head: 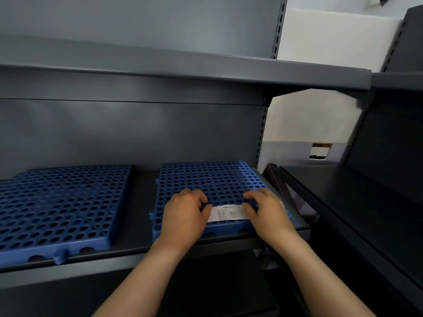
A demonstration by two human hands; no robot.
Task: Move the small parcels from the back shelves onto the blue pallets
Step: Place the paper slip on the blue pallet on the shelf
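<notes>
A: Location?

B: Head view: grey metal shelf [128, 257], two blue pallets. My left hand [185, 213] and right hand [266, 211] pinch the labelled parcel [226, 212] by its ends at the right pallet [212, 179] front edge.

A: Step?

B: Placement, apparently. Next: release, fetch another.

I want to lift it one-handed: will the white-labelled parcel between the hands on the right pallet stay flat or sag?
The parcel looks thin, lying flat on the right blue pallet, so it is probably light and may sag. Left hand and right hand cover its ends, perhaps because it flexes. Its stiffness cannot be judged.
</notes>
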